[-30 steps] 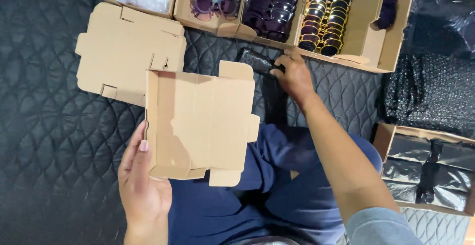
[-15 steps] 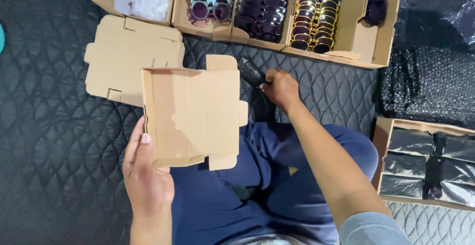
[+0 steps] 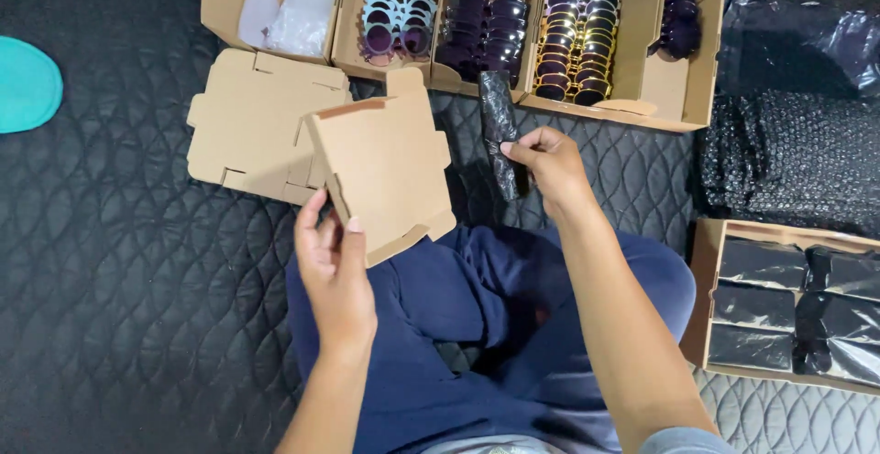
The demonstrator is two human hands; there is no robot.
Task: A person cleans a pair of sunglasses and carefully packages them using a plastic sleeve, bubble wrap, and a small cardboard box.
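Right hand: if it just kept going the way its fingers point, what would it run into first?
The right hand grips a black wrapped packet, fingers pointing left. Going straight on, it would probably meet the folded cardboard box in the left hand first, though depth is unclear.

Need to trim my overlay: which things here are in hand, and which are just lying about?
In hand:
left hand holds the partly folded cardboard box
right hand grips the black wrapped bundle

Lying about:
flat cardboard blank
boxes of sunglasses
black bubble wrap
teal object
box of black pouches
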